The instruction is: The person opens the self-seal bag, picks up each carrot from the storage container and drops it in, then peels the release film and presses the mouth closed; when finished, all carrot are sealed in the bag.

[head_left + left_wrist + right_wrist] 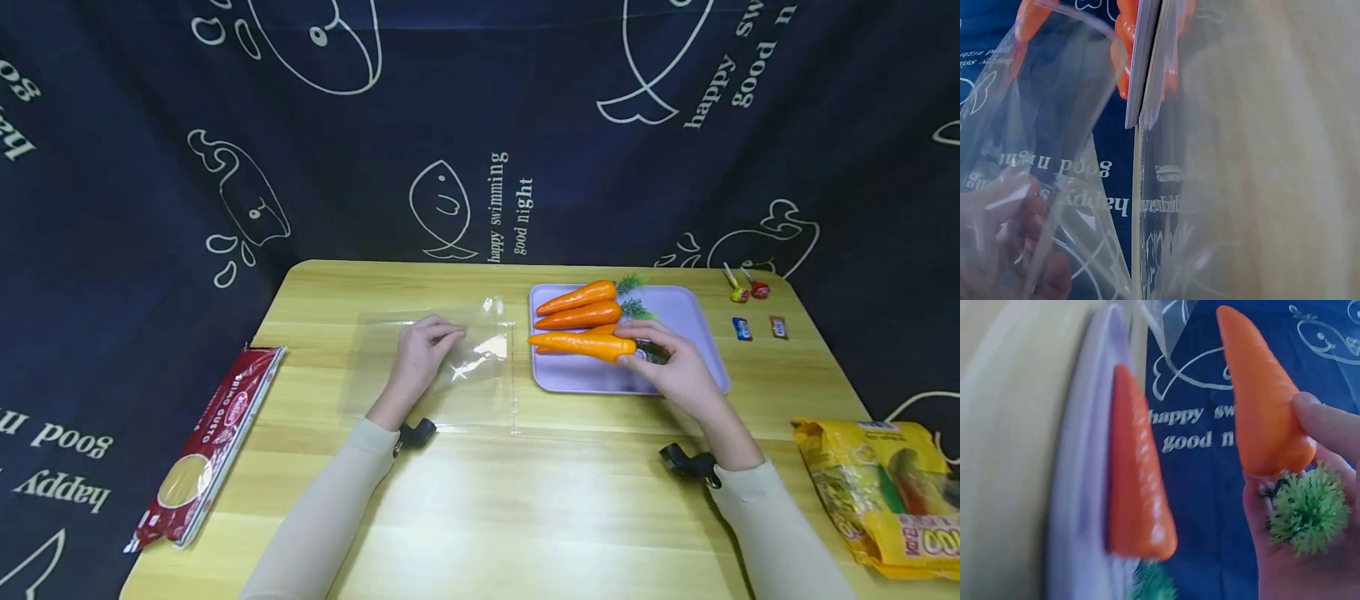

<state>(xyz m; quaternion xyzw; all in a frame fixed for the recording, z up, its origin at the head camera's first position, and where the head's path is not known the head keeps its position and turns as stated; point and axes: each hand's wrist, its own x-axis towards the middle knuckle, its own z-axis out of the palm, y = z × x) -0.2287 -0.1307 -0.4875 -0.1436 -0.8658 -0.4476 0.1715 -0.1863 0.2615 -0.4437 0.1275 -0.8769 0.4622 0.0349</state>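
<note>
A clear plastic bag [480,392] lies flat on the table, and my left hand [422,357] pinches its upper film between thumb and fingers. In the left wrist view the fingers [1055,275] show through the lifted plastic. My right hand [682,371] holds an orange carrot [1266,400] by its thick end, the green leafy top beside the palm. This carrot is above the lilac tray [678,302], its tip pointing left toward the bag. Other carrots [577,315] lie on the tray; one is partly hidden beneath the held carrot.
A red pasta packet [213,442] lies at the left table edge. Two lollipops [738,292] and two small wrapped candies [742,328] sit to the right of the tray. A yellow snack bag [885,492] is at the right edge. Dark printed cloth [450,100] hangs behind the table.
</note>
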